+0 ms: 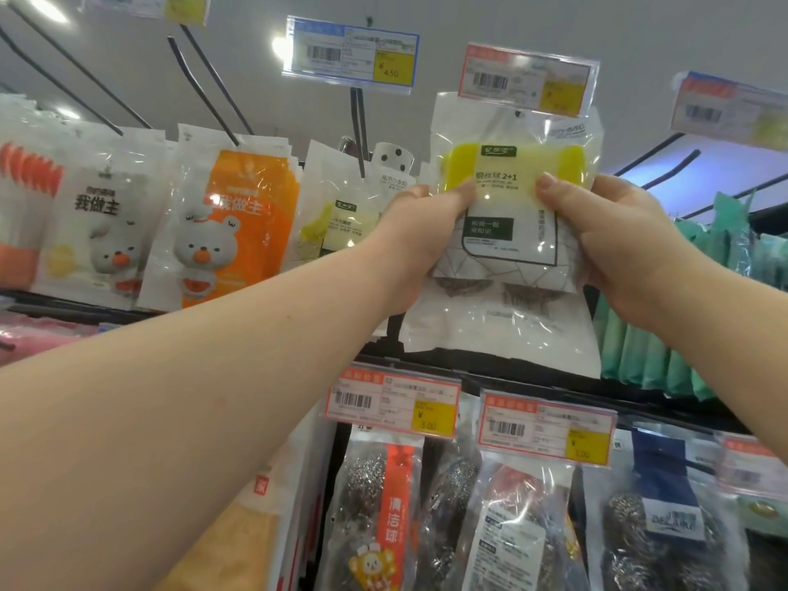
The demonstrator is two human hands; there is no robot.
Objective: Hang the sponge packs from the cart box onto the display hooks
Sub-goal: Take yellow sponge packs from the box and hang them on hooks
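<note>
Yellow sponge pack (516, 198) just below red price tag (528, 78) | left hand (420, 245), right hand (618, 245) both pinching its sides | step: hanging | next: likely guide top hole onto hook, unseen behind tag

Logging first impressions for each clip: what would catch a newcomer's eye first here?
First comes the clear sponge pack with its yellow sponge, held up at centre by the left hand and the right hand. Both thumbs are on its front, and it sits just under a red-framed price tag. At left hang orange packs with a cartoon bear, and steel scourer packs hang below.
</note>
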